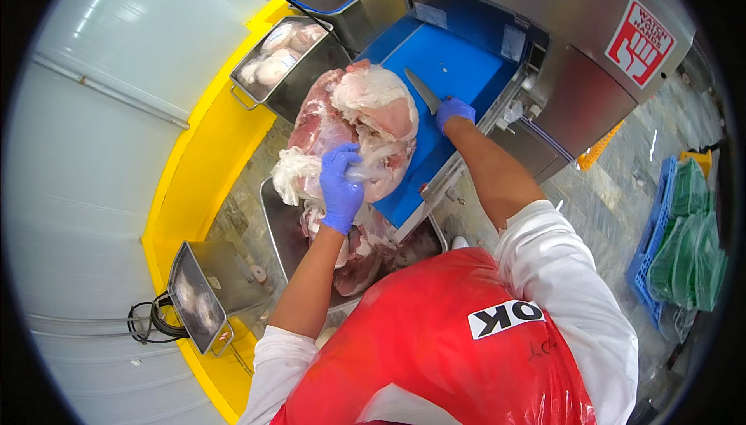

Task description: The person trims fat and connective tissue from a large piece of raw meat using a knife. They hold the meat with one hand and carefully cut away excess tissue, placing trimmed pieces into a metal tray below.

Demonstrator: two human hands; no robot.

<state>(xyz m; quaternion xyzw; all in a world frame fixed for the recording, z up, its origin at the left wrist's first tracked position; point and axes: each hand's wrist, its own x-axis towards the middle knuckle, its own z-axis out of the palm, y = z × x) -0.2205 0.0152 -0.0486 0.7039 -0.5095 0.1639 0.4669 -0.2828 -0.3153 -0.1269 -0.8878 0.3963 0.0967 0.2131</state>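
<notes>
My right hand (454, 113), in a purple glove, is closed around the handle of a knife (423, 91). The blade lies over the blue conveyor belt (443, 61) and points up and left. A big piece of raw meat (378, 102) with pale fat rests at the belt's left edge and overhangs it. My left hand (342, 190), gloved the same way, is at the near side of this meat, its fingers curled on clear plastic film (365, 172). Bunched whitish film (295, 176) hangs at the meat's left side.
Below the belt's end, a metal bin (280, 227) holds more raw meat (359, 269). Another metal bin (299, 83) with wrapped pieces stands at the far left; a smaller one (220, 339) is at the lower left. The steel machine (579, 60) borders the belt. Blue crates (651, 246) stand right.
</notes>
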